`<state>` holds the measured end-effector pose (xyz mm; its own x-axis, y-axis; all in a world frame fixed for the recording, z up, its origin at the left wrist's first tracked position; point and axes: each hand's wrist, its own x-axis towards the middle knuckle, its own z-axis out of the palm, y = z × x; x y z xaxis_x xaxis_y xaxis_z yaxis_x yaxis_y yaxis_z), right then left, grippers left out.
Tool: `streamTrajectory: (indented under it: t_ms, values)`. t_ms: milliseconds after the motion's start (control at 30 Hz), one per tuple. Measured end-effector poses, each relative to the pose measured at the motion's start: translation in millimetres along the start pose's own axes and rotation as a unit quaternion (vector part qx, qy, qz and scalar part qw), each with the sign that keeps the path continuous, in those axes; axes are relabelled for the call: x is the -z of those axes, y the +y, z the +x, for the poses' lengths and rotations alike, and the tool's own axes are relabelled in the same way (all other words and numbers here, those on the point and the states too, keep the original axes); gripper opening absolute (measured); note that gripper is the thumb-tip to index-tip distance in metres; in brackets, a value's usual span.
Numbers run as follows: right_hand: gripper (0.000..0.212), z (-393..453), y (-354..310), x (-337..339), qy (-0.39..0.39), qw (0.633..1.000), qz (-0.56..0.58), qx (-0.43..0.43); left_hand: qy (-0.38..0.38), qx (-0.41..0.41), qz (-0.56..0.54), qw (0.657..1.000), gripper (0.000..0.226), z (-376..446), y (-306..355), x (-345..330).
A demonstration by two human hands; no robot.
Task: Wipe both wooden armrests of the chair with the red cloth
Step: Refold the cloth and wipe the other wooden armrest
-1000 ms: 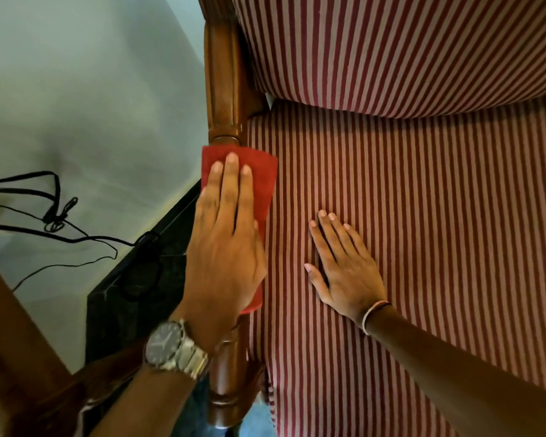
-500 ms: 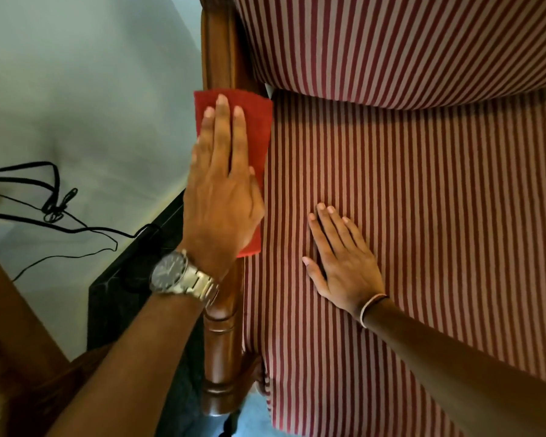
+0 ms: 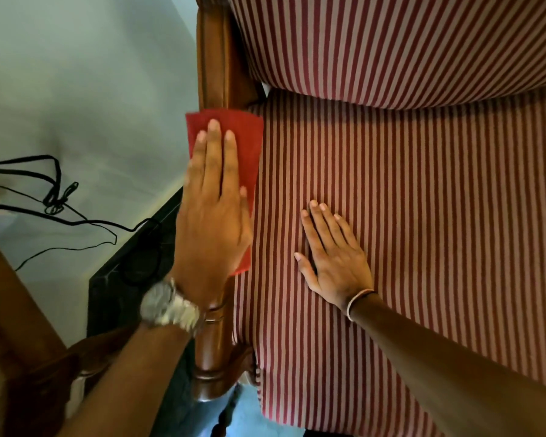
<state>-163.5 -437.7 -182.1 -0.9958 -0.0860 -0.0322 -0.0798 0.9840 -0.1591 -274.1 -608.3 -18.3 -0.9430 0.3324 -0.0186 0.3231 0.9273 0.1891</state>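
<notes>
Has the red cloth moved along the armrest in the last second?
Yes. The red cloth slid up the armrest toward the backrest, then partway back.

The striped seat cushion (image 3: 423,216) bears the right hand (image 3: 334,257) lying flat near its left edge. On the wooden armrest (image 3: 213,351) at left lies the red cloth (image 3: 243,134), pressed under the left hand (image 3: 212,222).

We see a red cloth (image 3: 234,134) on a glossy reddish-brown wooden armrest (image 3: 213,74), a seat cushion (image 3: 423,200) in dark red and pale pink stripes, a silver wristwatch (image 3: 167,307), black cables (image 3: 54,197) over a pale grey-green floor (image 3: 76,74)
</notes>
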Motion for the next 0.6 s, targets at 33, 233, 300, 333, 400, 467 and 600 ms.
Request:
streamTrajectory:
  t_ms: [33,233,300,333,400,467,600]
  values:
    - [0.073,0.4,-0.3,1.2,-0.002,1.0,0.002,0.0,-0.004,-0.004,0.008,1.0,0.063,-19.6,0.4,-0.4]
    - [0.073,-1.0,0.7,3.8,-0.006,1.0,0.01,0.003,-0.026,-0.038,0.028,0.999,0.065,-1.9,-3.2,3.0]
    - [0.074,-2.3,1.7,6.7,-0.012,1.0,0.009,0.004,-0.022,-0.032,0.026,0.999,0.065,31.6,-1.3,7.6]
    - [0.074,-1.3,0.9,5.8,-0.016,1.0,0.012,0.005,-0.021,-0.029,0.026,0.999,0.065,41.7,-1.9,8.0]
    - [0.075,-1.3,1.8,5.8,-0.02,1.0,0.016,0.007,-0.014,-0.024,0.011,1.0,0.064,36.3,-1.6,5.9]
    - [0.075,-1.0,0.7,8.0,-0.025,0.999,0.019,0.007,-0.012,-0.016,-0.002,1.0,0.063,7.0,-3.2,4.5]
    - [0.075,-0.7,-1.1,19.0,-0.046,0.998,0.053,0.004,-0.027,-0.022,-0.007,0.999,0.065,-44.7,-9.5,-1.3]
